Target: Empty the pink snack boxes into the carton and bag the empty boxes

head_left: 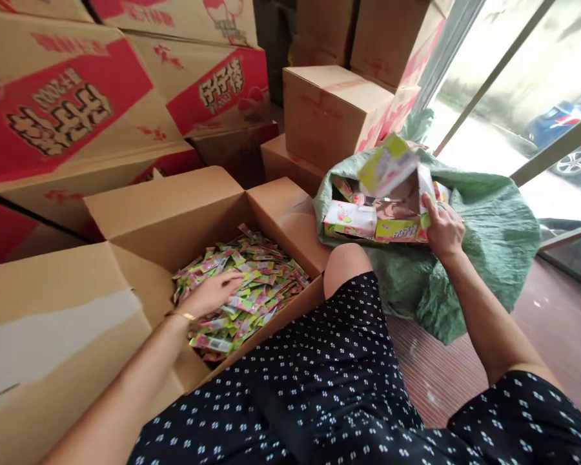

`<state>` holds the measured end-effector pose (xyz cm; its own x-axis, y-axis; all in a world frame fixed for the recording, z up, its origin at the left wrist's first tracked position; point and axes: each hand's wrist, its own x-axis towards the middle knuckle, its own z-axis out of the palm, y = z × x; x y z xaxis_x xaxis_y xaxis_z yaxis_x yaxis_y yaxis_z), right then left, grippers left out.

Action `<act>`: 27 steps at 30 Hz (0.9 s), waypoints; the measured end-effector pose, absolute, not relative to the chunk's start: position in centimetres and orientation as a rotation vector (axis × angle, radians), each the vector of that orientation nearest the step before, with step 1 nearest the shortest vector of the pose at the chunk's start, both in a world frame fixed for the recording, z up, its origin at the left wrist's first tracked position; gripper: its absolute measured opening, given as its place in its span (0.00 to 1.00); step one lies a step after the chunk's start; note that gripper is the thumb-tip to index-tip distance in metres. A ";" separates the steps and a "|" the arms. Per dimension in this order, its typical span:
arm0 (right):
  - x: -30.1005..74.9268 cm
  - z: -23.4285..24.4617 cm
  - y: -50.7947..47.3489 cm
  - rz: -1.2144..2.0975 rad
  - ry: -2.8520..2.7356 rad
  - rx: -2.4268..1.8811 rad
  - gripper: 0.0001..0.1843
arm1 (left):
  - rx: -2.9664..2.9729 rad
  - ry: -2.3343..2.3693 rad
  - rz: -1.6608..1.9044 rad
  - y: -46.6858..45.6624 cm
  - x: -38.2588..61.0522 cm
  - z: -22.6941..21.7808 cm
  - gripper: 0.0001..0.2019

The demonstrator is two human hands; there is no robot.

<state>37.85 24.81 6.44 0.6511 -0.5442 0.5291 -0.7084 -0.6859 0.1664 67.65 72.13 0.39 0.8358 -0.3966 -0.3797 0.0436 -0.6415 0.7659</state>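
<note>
My left hand [215, 292] reaches into an open cardboard carton [148, 284], its fingers loosely stretched over a heap of small green and pink packets [259, 284]. No packet shows clearly in that hand. On the right, my right hand [444, 227] grips the side of a small cardboard box [425, 184], whose green and white flap [390, 166] stands raised and is blurred. This box is above a green woven sack [489, 219] with its mouth spread. Inside the sack's mouth are other small printed boxes [351, 218], white, pink and yellow-green.
Large red-printed cartons [77, 110] are stacked at the back left. Plain brown cartons [329, 110] stand behind the sack. A glass door frame [552, 152] is on the right, with a blue car outside. My bent knee [347, 265] lies between carton and sack.
</note>
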 end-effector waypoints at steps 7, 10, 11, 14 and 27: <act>40.6 8.2 23.7 0.373 -1.000 2.573 0.36 | 1.853 -0.163 -0.771 55.1 63.9 0.5 0.24; 39.8 7.0 23.8 0.399 -0.917 2.586 0.33 | 1.843 -0.070 -0.695 50.4 64.5 -0.9 0.30; 39.4 6.3 23.9 0.407 -0.884 2.590 0.32 | 1.848 -0.042 -0.673 49.2 64.9 -1.5 0.31; 38.0 4.7 24.5 0.431 -0.846 2.588 0.33 | 1.869 0.025 -0.647 46.5 65.6 -3.4 0.24; 38.6 6.4 21.2 0.400 -0.973 2.580 0.28 | 1.345 -0.174 -0.292 47.0 70.4 12.3 0.09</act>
